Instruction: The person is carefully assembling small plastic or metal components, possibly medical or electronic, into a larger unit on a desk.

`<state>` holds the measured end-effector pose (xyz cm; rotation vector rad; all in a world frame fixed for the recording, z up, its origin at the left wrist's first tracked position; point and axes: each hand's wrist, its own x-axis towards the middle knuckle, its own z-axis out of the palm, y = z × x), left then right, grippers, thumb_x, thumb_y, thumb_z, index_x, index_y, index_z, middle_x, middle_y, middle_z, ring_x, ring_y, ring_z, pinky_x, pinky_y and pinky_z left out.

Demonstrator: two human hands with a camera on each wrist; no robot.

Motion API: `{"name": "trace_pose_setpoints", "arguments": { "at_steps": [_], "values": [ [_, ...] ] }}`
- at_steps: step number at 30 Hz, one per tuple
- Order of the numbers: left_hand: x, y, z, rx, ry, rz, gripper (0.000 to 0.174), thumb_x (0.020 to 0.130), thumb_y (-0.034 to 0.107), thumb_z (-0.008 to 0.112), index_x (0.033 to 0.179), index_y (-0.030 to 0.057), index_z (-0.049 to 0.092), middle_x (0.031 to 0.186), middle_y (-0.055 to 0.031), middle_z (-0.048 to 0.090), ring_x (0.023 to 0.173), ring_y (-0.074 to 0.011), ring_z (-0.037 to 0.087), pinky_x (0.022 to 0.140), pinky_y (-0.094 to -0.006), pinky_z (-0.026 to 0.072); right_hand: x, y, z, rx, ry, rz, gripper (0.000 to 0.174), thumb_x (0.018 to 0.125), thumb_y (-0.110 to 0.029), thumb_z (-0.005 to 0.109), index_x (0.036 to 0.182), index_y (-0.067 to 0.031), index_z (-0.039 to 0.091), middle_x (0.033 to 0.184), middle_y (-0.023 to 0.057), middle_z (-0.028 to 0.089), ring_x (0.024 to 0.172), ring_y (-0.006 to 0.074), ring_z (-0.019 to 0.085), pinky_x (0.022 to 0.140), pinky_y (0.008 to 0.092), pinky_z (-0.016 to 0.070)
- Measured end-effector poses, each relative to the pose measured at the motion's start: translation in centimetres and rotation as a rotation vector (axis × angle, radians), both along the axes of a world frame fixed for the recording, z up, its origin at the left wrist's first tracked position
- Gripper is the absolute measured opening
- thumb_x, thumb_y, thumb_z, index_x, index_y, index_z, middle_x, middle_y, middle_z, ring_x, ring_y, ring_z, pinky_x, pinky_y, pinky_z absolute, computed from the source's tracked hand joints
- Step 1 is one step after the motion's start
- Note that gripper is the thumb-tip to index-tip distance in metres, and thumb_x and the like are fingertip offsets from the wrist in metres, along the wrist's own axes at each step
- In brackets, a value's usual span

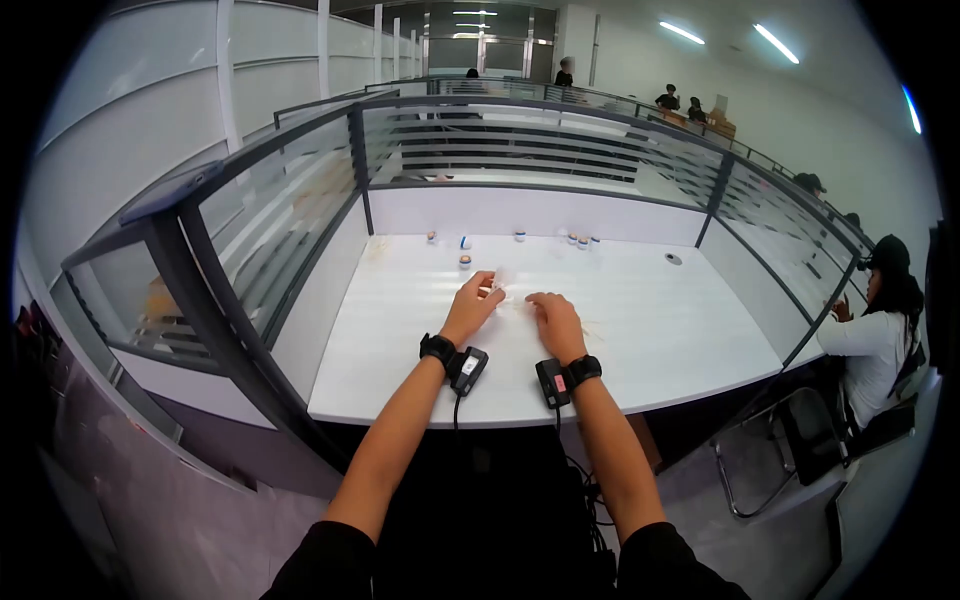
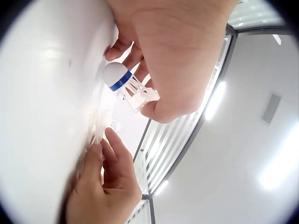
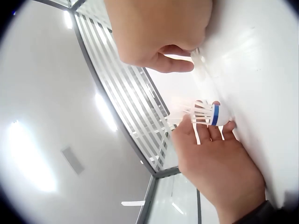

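Note:
A shuttlecock (image 2: 122,83) with a white rounded head, blue band and open skirt is held by my left hand (image 1: 474,305), thumb on the skirt and fingers around it. The left wrist view shows its head tilted towards the white desktop. My right hand (image 1: 556,325) is beside it, low over the desk; in the right wrist view its thumb and finger pinch thin white feather pieces (image 3: 197,57). The two hands are apart. Part of the shuttlecock's skirt is hidden behind the left thumb.
Several small white-and-blue pieces, one at the left (image 1: 465,262), stand towards the back of the desk (image 1: 400,345). Thin pale scraps (image 1: 592,328) lie right of my right hand. Low partitions (image 1: 540,206) border the desk. A seated person (image 1: 880,330) is at the right.

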<state>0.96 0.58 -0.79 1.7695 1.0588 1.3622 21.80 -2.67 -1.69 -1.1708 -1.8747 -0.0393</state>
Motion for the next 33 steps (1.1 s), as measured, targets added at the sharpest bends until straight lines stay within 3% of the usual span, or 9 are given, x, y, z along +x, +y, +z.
{"name": "trace_pose_setpoints", "arguments": {
  "at_steps": [4,5,9,15,18,21,27,33],
  "values": [
    [-0.1,-0.7,0.6,-0.033,0.019,-0.017,0.047,0.094,0.021,0.070,0.134,0.0017,0.059,0.120,-0.0110,0.069,0.104,-0.0198,0.066,0.086,-0.0343,0.0553,-0.2,-0.1,0.5,0.025,0.155,0.042,0.021,0.094,0.000,0.057,0.110,-0.0059,0.070,0.098,0.0165,0.071,0.096,0.0372,0.066,0.085,0.0466,0.0524],
    [-0.1,-0.6,0.6,-0.007,-0.016,-0.020,0.052,0.087,0.021,0.074,0.133,0.0023,0.059,0.119,-0.0130,0.071,0.102,-0.0236,0.068,0.085,-0.0358,0.0559,-0.1,-0.3,0.7,0.011,0.167,0.026,0.023,0.093,0.002,0.057,0.111,-0.0042,0.070,0.100,0.0176,0.072,0.096,0.0366,0.068,0.086,0.0447,0.0535],
    [0.0,-0.4,0.4,0.014,0.037,0.024,0.055,0.084,0.016,0.078,0.134,0.0069,0.059,0.122,-0.0131,0.069,0.104,-0.0247,0.067,0.085,-0.0369,0.0560,-0.1,-0.7,1.4,0.007,0.325,0.029,0.024,0.090,0.003,0.062,0.113,-0.0020,0.070,0.103,0.0185,0.073,0.092,0.0332,0.072,0.083,0.0409,0.0555],
    [-0.1,-0.1,-0.1,0.088,0.069,0.001,0.056,0.087,0.020,0.080,0.136,0.0036,0.058,0.125,-0.0115,0.067,0.104,-0.0206,0.065,0.083,-0.0337,0.0551,0.2,-0.8,1.5,-0.004,0.373,0.031,0.016,0.090,-0.003,0.069,0.105,-0.0003,0.071,0.097,0.0161,0.074,0.083,0.0293,0.072,0.075,0.0366,0.0558],
    [0.0,-0.3,0.1,0.094,0.102,0.046,0.054,0.088,0.023,0.080,0.134,0.0032,0.060,0.120,-0.0114,0.068,0.102,-0.0198,0.066,0.081,-0.0330,0.0554,0.2,-0.6,1.3,0.016,0.374,0.036,0.012,0.090,-0.008,0.072,0.100,-0.0015,0.074,0.091,0.0104,0.075,0.077,0.0206,0.068,0.070,0.0320,0.0526],
    [0.2,-0.5,0.4,0.067,0.098,0.106,0.051,0.087,0.030,0.081,0.125,0.0005,0.064,0.112,-0.0134,0.067,0.095,-0.0239,0.067,0.080,-0.0362,0.0554,0.3,-0.6,1.3,-0.017,0.377,0.021,0.013,0.089,-0.006,0.071,0.100,-0.0001,0.072,0.093,0.0143,0.073,0.078,0.0271,0.069,0.072,0.0349,0.0548],
    [0.3,-1.0,1.3,0.052,-0.036,0.135,0.051,0.092,0.044,0.076,0.115,-0.0012,0.067,0.098,-0.0118,0.073,0.082,-0.0202,0.068,0.072,-0.0334,0.0538,0.3,-0.6,1.5,0.028,0.377,0.006,0.013,0.088,-0.009,0.074,0.098,-0.0016,0.073,0.090,0.0126,0.070,0.076,0.0257,0.067,0.071,0.0346,0.0536],
    [0.4,-1.2,1.4,0.028,-0.059,0.159,0.047,0.099,0.045,0.069,0.110,-0.0010,0.066,0.092,-0.0094,0.072,0.077,-0.0140,0.065,0.067,-0.0293,0.0525,0.4,-0.7,1.5,0.053,0.369,-0.012,0.011,0.087,-0.013,0.077,0.092,-0.0037,0.076,0.086,0.0112,0.068,0.073,0.0230,0.060,0.068,0.0353,0.0496]
  ]
}}
